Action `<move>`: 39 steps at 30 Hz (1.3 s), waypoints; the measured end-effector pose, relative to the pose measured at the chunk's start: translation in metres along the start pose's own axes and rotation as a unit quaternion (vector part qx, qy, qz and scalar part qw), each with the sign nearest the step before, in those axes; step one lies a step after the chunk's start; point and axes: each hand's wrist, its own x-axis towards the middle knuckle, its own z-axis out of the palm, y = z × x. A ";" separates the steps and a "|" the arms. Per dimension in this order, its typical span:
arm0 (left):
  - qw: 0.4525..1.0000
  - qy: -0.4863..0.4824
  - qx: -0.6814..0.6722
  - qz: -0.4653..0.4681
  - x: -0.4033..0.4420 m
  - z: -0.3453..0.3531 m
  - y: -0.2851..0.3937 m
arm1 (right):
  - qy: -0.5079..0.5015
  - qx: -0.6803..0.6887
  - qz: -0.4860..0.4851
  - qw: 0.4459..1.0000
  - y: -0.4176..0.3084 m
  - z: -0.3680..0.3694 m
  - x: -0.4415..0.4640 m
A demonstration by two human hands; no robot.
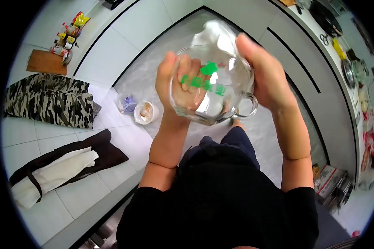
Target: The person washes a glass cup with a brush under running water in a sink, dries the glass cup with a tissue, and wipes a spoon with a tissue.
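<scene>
A clear glass mug [232, 85] with green printed characters and a small loop handle [248, 106] is held up in front of my chest. My left hand [165, 85] is closed around its left side, and its curled fingers show through the glass. At the right side, my right hand [266, 68] grips a white cloth or tissue [217, 35] bunched at the mug's upper edge. The thumb points up beside the white material. How much of it reaches inside the mug, and where the other right-hand fingers are, I cannot tell.
On the floor stands a white bin [146, 113] beside a plastic bag [128, 103]. A camouflage cloth [50, 101] and a dark apron-like cloth [106, 151] lie at left. Bottles [66, 40] and a wooden board [47, 62] are on the counter. A pan [325, 18] sits at right.
</scene>
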 end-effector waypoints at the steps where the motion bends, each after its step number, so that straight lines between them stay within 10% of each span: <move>1: 0.996 0.084 0.016 0.021 0.017 0.009 -0.011 | -0.036 0.015 0.002 0.999 -0.005 -0.018 0.009; 7: 0.948 0.148 0.265 0.098 0.139 0.031 -0.058 | -0.190 0.108 0.008 0.976 -0.044 -0.142 0.068; 11: 0.986 0.165 0.037 0.000 0.200 0.052 -0.075 | -0.343 0.056 0.036 0.937 -0.059 -0.228 0.110; 18: 0.989 0.146 -0.016 0.006 0.267 0.057 -0.080 | -0.328 0.118 0.034 0.937 -0.042 -0.264 0.175; 22: 0.997 -0.079 -0.009 -0.011 0.304 0.025 -0.062 | -0.301 0.108 0.066 0.945 -0.042 -0.271 0.212; 33: 0.992 0.046 -0.113 -0.015 0.435 -0.020 0.035 | -0.186 0.400 0.076 0.894 -0.032 -0.243 0.376; 35: 0.977 -0.160 -0.134 -0.045 0.467 -0.056 0.069 | -0.100 0.436 0.066 0.892 -0.034 -0.241 0.423; 39: 0.991 -0.079 -0.106 0.007 0.503 -0.065 0.127 | -0.264 0.473 -0.033 0.840 -0.038 -0.241 0.502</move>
